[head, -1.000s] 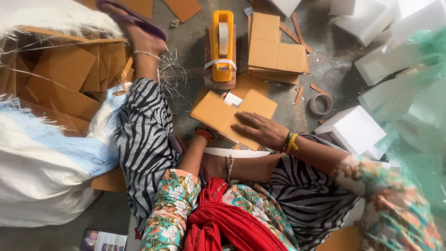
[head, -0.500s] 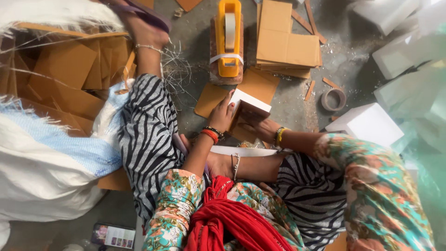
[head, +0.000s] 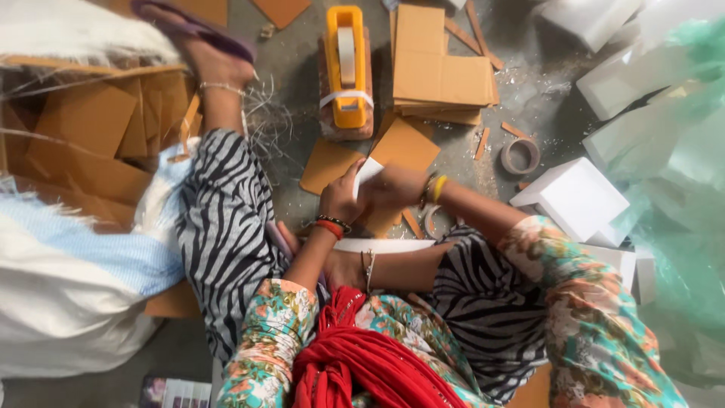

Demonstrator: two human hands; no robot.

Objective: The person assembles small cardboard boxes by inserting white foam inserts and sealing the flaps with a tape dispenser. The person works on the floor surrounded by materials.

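I sit on the floor with both hands together over a flat brown cardboard blank [head: 393, 155]. My left hand [head: 341, 198] grips a small white block [head: 368, 172] from the left. My right hand [head: 394, 189] presses against the same block from the right, over the cardboard. A yellow tape dispenser [head: 346, 68] stands just beyond my hands. A stack of cardboard blanks [head: 438, 72] lies to its right.
White foam blocks [head: 572, 198] lie at the right, beside green plastic sheeting [head: 680, 211]. A tape roll [head: 519, 156] lies on the floor. An open carton of cardboard pieces [head: 91, 136] and a white sack [head: 68, 302] fill the left. My sandalled foot [head: 204, 45] stretches forward.
My hands came together and lifted the white block off the cardboard blank. The view has shifted slightly down and nearer.
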